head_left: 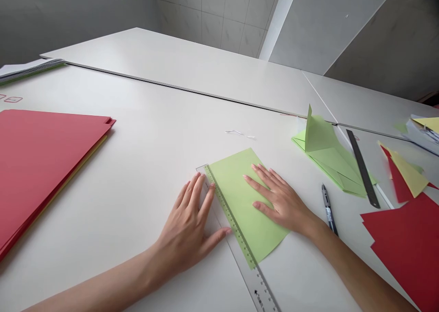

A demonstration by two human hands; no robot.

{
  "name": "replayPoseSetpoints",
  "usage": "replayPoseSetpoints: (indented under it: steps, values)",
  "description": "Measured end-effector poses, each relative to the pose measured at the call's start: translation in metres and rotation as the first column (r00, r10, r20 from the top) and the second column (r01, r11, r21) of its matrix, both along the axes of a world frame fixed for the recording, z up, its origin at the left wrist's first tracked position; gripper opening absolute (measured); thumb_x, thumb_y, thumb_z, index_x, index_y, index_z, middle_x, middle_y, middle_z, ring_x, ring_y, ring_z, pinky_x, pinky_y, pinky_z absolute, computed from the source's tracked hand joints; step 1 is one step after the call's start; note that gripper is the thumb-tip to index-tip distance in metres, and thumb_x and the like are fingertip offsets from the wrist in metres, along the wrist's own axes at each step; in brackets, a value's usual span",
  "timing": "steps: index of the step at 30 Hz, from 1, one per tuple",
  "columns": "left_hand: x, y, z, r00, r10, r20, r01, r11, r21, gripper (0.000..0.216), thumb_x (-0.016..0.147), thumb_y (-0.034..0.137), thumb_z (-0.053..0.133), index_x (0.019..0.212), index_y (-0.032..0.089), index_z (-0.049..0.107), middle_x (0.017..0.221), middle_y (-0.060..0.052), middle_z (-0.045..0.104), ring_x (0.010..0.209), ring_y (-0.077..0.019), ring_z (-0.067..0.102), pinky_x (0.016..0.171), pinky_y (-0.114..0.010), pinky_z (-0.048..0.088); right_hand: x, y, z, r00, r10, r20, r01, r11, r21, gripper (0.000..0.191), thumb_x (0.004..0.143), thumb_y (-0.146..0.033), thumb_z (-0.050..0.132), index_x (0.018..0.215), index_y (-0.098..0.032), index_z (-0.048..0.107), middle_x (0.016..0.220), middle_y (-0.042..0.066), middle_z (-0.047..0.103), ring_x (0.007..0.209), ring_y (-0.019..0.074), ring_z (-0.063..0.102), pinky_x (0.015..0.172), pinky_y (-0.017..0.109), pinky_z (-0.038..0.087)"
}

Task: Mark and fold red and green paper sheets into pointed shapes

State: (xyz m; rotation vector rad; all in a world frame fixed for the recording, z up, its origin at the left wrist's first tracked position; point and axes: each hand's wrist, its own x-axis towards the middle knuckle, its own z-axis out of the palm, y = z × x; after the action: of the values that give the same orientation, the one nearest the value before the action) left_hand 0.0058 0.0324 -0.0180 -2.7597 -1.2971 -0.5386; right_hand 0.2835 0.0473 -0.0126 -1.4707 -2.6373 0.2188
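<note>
- Far left, a big stack of red paper [41, 165] lies flat, with a thin yellow sheet peeking out under it. Behind it sits a small pile of pale sheets [30, 68].
- The left hand [187, 229] is spread out flat and grips nothing. Its fingertips and thumb press down on a clear ruler [254, 280].
- The clear ruler runs along the left edge of a green sheet [247, 202], which lies flat on the table near the middle, right in front of the person.
- The right hand [279, 200] is also open and flat. It rests on the green sheet and holds it down, with nothing inside the hand.
- I can see no line, fold or cut on this sheet yet, so I think the work on it has only just begun.
- A pen [328, 209] lies just beside the right wrist, and no one is touching it.
- Further right is a pile of folded green paper [325, 156] with one flap sticking up, so some pieces look done. A dark ruler [362, 168] lies across it.
- Far right are red and yellow scraps [408, 174] and a big red piece [408, 243].
- The table [154, 133] is white and smooth, pushed against other white tables. Behind them are a pale tiled wall and grey walls.
</note>
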Motion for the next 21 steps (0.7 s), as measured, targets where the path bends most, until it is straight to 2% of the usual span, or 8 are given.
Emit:
replayPoseSetpoints:
  steps: [21]
  values:
    - [0.0076,0.0036,0.0076,0.999,-0.012,-0.049,0.011,1.000,-0.028,0.081,0.088,0.066,0.043,0.137,0.002,0.041,0.145,-0.032,0.034,0.141,-0.0437,0.027,0.110,-0.057,0.035,0.0031,0.0015,0.0045,1.000,0.012,0.022,-0.013,1.000,0.023,0.059,0.100,-0.053,0.032,0.153,-0.028,0.023,0.162,0.005,0.011,0.149,0.0203,0.009,0.121,0.046,0.017]
